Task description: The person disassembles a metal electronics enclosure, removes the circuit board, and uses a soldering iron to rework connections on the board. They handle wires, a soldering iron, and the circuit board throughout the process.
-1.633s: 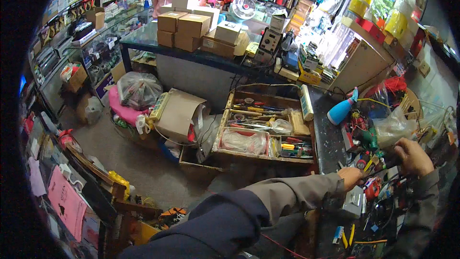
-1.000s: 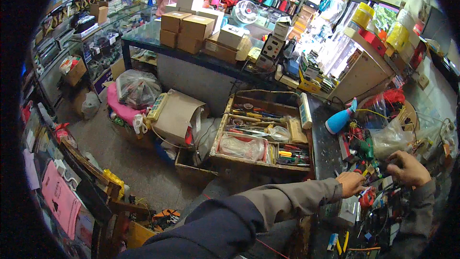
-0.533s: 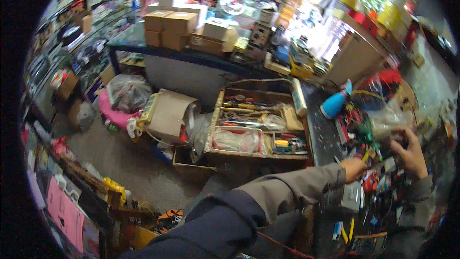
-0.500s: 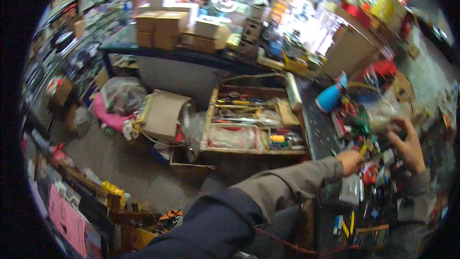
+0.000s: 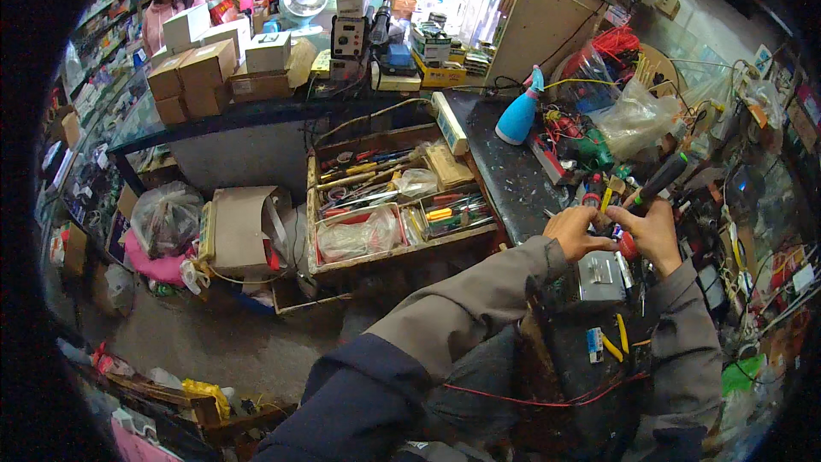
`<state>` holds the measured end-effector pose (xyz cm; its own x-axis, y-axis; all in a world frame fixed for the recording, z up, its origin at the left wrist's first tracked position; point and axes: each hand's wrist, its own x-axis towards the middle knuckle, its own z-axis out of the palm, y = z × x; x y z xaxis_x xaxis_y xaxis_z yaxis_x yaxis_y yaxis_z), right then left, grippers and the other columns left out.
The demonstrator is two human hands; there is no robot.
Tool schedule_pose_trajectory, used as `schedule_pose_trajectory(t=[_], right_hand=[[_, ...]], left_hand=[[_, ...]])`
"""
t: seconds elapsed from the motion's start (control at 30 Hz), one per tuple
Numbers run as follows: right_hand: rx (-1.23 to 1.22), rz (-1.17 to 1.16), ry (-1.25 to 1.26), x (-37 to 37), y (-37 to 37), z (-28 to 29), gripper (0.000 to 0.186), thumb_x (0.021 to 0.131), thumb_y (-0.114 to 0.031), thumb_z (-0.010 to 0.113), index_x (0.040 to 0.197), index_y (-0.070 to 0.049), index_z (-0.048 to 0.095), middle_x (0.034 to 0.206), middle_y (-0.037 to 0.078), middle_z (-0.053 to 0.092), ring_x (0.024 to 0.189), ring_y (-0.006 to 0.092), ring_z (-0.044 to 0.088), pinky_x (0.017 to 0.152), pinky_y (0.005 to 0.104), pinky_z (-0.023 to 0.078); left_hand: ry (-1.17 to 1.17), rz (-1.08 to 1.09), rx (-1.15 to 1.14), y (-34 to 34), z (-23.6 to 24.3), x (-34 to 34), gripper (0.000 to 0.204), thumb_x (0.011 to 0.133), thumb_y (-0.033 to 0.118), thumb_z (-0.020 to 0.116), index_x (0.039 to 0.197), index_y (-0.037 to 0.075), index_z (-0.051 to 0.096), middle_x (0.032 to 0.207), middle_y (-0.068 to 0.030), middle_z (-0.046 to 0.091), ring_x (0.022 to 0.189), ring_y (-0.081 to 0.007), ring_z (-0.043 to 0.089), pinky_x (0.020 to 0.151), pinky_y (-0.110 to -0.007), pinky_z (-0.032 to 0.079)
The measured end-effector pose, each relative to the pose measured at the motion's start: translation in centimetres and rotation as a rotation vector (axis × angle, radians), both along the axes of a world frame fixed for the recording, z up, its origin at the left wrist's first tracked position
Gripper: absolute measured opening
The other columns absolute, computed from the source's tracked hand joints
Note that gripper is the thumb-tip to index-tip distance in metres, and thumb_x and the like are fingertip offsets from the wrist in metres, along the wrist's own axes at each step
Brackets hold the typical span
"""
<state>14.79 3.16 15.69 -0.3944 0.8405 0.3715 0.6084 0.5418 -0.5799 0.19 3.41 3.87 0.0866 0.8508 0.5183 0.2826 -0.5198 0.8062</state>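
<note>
Our left hand (image 5: 575,231) has its fingers curled in, the fingertips pinching something small where the two hands meet, too small for us to tell what it is. Our right hand (image 5: 654,235) is wrapped around the lower end of a black-handled screwdriver with a red collar (image 5: 658,184), whose handle sticks up and to the right out of our grip. Both hands nearly touch, held over the dark, scratched workbench top (image 5: 505,171), just above a small grey metal box (image 5: 600,272) and a black electronic unit with yellow and red wires (image 5: 590,351) close to our chest. Beyond our hands, further back on the bench, stands a light blue cone-shaped plastic bottle (image 5: 520,115), with a crumpled clear plastic bag (image 5: 637,115) to its right. To our left, below the bench edge, sits a wooden tray of hand tools (image 5: 389,197), and beside it an open brown cardboard box (image 5: 239,227). Further away, stacked cardboard cartons (image 5: 209,73) rest on a counter, with a person in pink (image 5: 167,8) behind them.
</note>
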Motion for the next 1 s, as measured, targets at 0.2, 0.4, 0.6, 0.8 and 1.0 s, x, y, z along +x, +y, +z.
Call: schedule_pose_trajectory(t=[0.2,0.4,0.6,0.8,1.0], right_hand=[[-0.159,0.187,0.3,0.4,1.1,-0.1,0.033,0.074,-0.003,0.076,0.104,-0.002,0.062,0.095,0.008,0.069,0.086,0.0155,0.066,0.079,0.032,0.053],[-0.091,0.1,0.22,1.3,2.1,-1.7,0.022,0.075,-0.02,0.079,0.085,-0.003,0.069,0.079,0.004,0.068,0.069,0.0117,0.06,0.064,0.0291,0.048],[-0.122,0.114,0.25,1.2,1.7,-1.7,0.026,0.075,-0.014,0.08,0.091,0.002,0.067,0.08,0.006,0.067,0.07,0.0104,0.061,0.064,0.0263,0.05],[-0.219,0.33,0.452,0.9,1.3,-1.9,0.028,0.078,-0.016,0.078,0.097,0.001,0.068,0.091,0.009,0.071,0.081,0.0145,0.065,0.078,0.0276,0.051],[0.005,0.11,0.099,0.8,1.5,-2.0,0.027,0.075,-0.018,0.08,0.092,0.0,0.069,0.087,0.006,0.072,0.079,0.0153,0.066,0.077,0.0289,0.051]], left_hand=[[0.16,-0.062,0.056,1.0,-2.9,-1.7,0.053,0.079,0.042,0.075,0.114,0.004,0.066,0.107,-0.0197,0.068,0.099,-0.0334,0.066,0.087,-0.04,0.052],[-0.07,-0.377,-0.227,2.4,-3.8,-2.7,0.038,0.083,0.008,0.064,0.119,-0.004,0.062,0.106,-0.0146,0.07,0.091,-0.0196,0.067,0.082,-0.033,0.052],[-0.073,-0.423,-0.188,1.2,-2.6,-3.9,0.033,0.087,0.007,0.062,0.118,-0.002,0.064,0.101,-0.0081,0.069,0.089,-0.013,0.062,0.08,-0.029,0.05],[0.041,-0.411,-0.287,1.0,-2.1,-3.6,0.031,0.089,0.013,0.065,0.115,-0.004,0.064,0.103,-0.0106,0.069,0.094,-0.0146,0.063,0.085,-0.03,0.05],[0.123,-0.348,-0.214,1.1,-2.4,-3.5,0.035,0.088,0.018,0.07,0.113,-0.005,0.064,0.1,-0.0106,0.069,0.09,-0.0139,0.062,0.082,-0.029,0.05]])
